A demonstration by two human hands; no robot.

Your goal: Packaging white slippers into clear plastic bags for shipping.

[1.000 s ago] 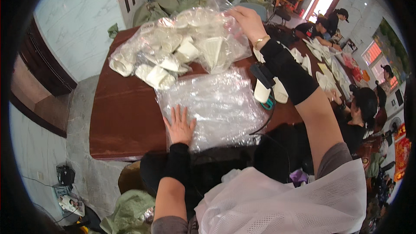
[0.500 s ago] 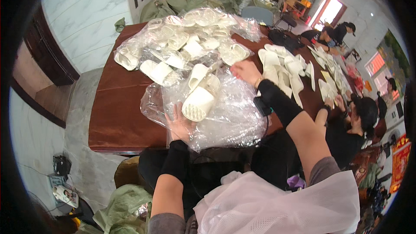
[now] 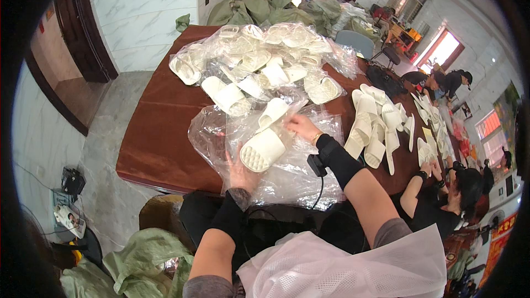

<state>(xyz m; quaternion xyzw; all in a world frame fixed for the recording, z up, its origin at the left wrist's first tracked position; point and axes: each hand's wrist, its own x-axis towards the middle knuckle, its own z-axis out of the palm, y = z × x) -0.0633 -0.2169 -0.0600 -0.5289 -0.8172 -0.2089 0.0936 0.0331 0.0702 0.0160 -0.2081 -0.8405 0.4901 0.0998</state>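
Observation:
A pair of cream-white slippers (image 3: pixel 264 150) lies on crinkled clear plastic bags (image 3: pixel 295 179) near the table's front edge. The nearer slipper shows a dimpled sole. Against its left side rests my left hand (image 3: pixel 242 172), fingers stretched and apart, some partly hidden behind the slipper. My right hand (image 3: pixel 303 128) is at the right of the pair, its fingers drawn together on the clear plastic beside the farther slipper. Just beyond lies a heap of bagged cream slippers (image 3: pixel 270 72).
The table has a brown cloth (image 3: pixel 152 143). Loose slippers (image 3: pixel 375 132) are piled on the right, near a co-worker (image 3: pixel 441 198) handling slippers. A black cable (image 3: pixel 320 190) hangs from my right wrist. Green sacks (image 3: pixel 146 262) stand at lower left; more lie behind the table.
My right hand has come nearer to me, down beside the slippers. My left hand has moved in against the near slipper. The whole view has shifted, with the table lower and rightward.

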